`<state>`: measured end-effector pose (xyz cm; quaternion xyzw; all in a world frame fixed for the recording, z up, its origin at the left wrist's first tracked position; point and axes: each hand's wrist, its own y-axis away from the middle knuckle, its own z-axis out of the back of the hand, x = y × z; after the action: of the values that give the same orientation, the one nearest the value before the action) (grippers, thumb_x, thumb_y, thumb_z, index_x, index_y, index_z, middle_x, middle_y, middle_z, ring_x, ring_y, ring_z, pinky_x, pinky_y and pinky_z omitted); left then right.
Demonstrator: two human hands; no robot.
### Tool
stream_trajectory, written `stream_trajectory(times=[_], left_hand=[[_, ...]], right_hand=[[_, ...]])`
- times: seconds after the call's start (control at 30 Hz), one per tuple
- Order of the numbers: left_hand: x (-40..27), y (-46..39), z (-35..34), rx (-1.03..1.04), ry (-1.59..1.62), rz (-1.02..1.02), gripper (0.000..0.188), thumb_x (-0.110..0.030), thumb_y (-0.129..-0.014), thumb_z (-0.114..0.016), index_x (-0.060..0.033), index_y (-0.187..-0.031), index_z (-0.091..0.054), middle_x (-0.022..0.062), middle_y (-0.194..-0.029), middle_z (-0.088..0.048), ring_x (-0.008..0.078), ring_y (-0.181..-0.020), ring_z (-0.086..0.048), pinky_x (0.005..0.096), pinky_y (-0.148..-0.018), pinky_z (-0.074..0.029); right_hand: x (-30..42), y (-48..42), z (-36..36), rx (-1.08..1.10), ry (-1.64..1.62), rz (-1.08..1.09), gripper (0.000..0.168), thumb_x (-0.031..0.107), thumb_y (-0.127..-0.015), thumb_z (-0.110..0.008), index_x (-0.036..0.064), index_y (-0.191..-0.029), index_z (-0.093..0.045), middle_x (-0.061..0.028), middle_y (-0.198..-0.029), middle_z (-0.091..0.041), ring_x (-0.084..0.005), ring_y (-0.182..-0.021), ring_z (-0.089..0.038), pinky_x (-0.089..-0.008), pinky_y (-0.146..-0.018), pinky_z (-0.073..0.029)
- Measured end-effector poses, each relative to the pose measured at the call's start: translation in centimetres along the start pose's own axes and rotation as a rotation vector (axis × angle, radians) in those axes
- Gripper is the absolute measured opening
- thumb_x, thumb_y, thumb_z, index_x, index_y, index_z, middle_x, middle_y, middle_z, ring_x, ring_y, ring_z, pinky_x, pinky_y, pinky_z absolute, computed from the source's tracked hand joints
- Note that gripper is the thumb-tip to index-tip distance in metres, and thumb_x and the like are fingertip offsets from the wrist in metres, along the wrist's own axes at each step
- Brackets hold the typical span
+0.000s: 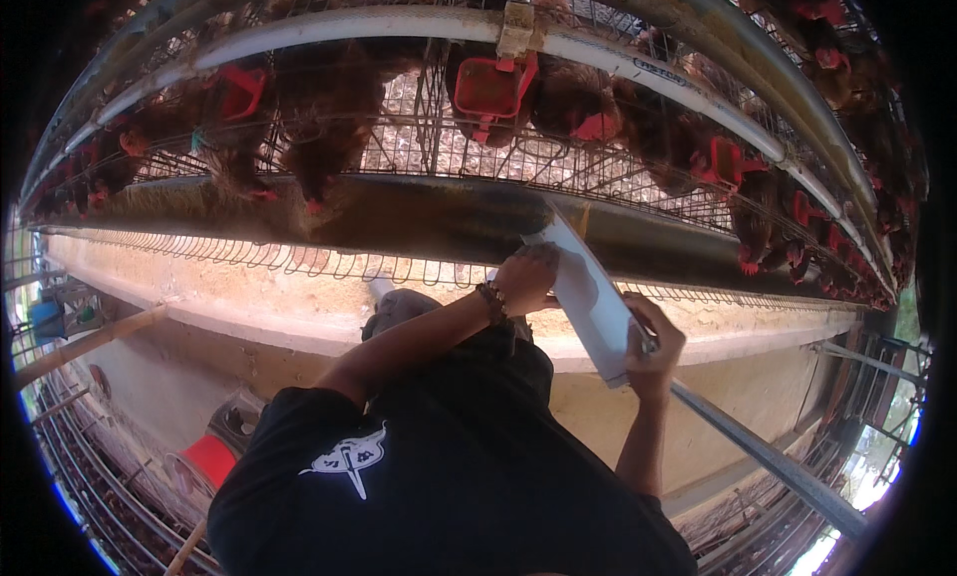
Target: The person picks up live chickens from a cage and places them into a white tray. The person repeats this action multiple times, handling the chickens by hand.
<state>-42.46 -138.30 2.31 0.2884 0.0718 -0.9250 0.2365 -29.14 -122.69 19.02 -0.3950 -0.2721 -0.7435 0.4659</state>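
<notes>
A white scoop-like piece with bent-up sides (pixel 591 299) is held at a slant in front of my body, its far end over the dark feed trough (pixel 419 210). My right hand (pixel 655 343) grips its near right edge, and a small metallic part shows by the fingers. My left hand (pixel 525 278), with a beaded bracelet (pixel 492 301) at the wrist, is curled against the scoop's left side. Its fingertips are hidden, so whether it grips the edge is unclear. A shadow falls across the scoop's white inner face.
Brown hens (pixel 321 127) stand in wire cages behind the trough, some with heads over it. Red drinker cups (pixel 487 88) hang below a white pipe (pixel 351 24). A wire egg rack (pixel 299 260) runs under the trough. Behind me are a red bucket (pixel 209 459) and a metal bar (pixel 770 456).
</notes>
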Motion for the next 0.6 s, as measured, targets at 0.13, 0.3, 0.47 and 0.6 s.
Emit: stream_trajectory(times=[0.13,0.3,0.47,0.6], left_hand=[[1.9,1.6,0.8,0.098,-0.331,0.23,0.101,-0.055,-0.068,-0.081,0.011,-0.136,-0.044,0.0342,-0.136,-0.048,0.0485,-0.126,-0.048,0.0487,-0.108,-0.041],[7.9,8.1,4.8,-0.019,-0.4,0.356,0.102,-0.062,-0.064,-0.08,0.0143,-0.127,-0.053,0.0295,-0.14,-0.048,0.0468,-0.132,-0.044,0.0544,-0.11,-0.037],[16.3,16.3,7.5,-0.093,-0.234,0.414,0.078,-0.059,-0.066,-0.08,0.0037,-0.109,-0.064,0.021,-0.115,-0.061,0.0364,-0.11,-0.059,0.0498,-0.092,-0.05],[18.4,20.9,11.4,-0.078,-0.223,0.495,0.062,-0.053,-0.07,-0.079,-0.0003,-0.1,-0.065,0.0173,-0.101,-0.065,0.0337,-0.095,-0.066,0.0462,-0.083,-0.054]], right_hand=[[-3.4,-1.4,-3.5,0.111,-0.054,0.187,0.039,-0.008,-0.075,-0.053,-0.003,-0.111,-0.068,-0.02,-0.114,-0.07,-0.0294,-0.109,-0.068,-0.0367,-0.095,-0.053],[-1.4,-4.1,-10.9,0.285,-0.039,0.318,0.049,-0.008,-0.066,-0.06,0.001,-0.113,-0.068,-0.0196,-0.117,-0.069,-0.0298,-0.11,-0.069,-0.036,-0.095,-0.054],[3.5,-5.7,-20.5,0.369,-0.091,0.486,0.049,-0.01,-0.065,-0.058,0.001,-0.112,-0.069,-0.0202,-0.116,-0.069,-0.032,-0.111,-0.068,-0.0379,-0.095,-0.055],[9.0,-5.2,-25.2,0.413,-0.078,0.527,0.054,-0.013,-0.063,-0.058,0.001,-0.114,-0.068,-0.0192,-0.117,-0.069,-0.0329,-0.11,-0.068,-0.038,-0.094,-0.055]])
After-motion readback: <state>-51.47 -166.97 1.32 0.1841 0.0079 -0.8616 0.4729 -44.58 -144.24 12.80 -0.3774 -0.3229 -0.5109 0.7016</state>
